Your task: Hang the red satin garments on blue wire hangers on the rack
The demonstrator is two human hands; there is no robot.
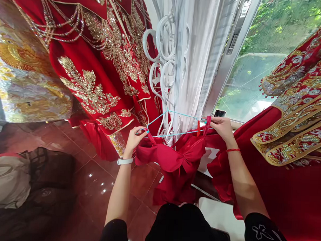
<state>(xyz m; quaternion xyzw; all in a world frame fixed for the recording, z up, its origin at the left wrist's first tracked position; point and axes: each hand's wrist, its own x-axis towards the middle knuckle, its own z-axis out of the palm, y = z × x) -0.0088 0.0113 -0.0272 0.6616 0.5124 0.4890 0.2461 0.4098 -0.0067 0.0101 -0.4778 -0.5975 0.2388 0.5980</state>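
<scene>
Red fabric dress: frame centre, on thin light-blue hanger
My left hand, right hand: each pinching a hanger end
Red straps: I'm seemingly seating them; next calls for levelling

A bright red fabric dress with a gathered bodice hangs limp beneath a thin light-blue triangular hanger, its straps at the hanger's two ends.

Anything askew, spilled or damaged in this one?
Nothing looks spilled or damaged: the red dress hangs on a blue hanger, left hand and right hand at its ends. Only the dark heap at lower left looks untidy, crumpled rather than hung.
</scene>
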